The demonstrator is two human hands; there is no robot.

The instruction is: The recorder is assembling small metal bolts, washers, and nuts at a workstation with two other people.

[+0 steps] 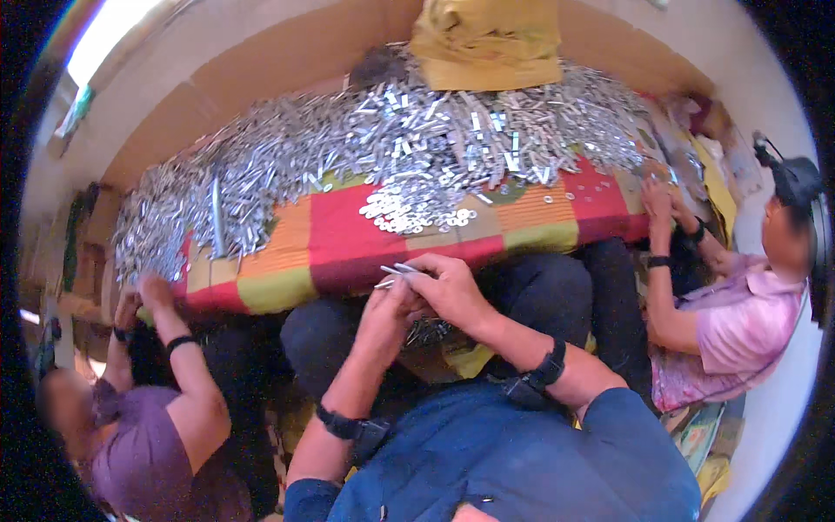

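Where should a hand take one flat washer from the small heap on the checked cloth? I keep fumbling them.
Grip a stray washer at the heap's near edge by its rim, coming from above on the person's side: those lie flat and apart, not overlapped.

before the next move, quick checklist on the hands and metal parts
1. Right hand pinching metal pieces: ok.
2. Left hand closed in against the right one: ok.
3. How the pieces are aligned: cannot tell, too small.
4. Washers lie on the cloth just beyond the hands: ok.
5. Big pile apart from both hands: ok.
6. Co-workers' hands off to the sides, away: ok.
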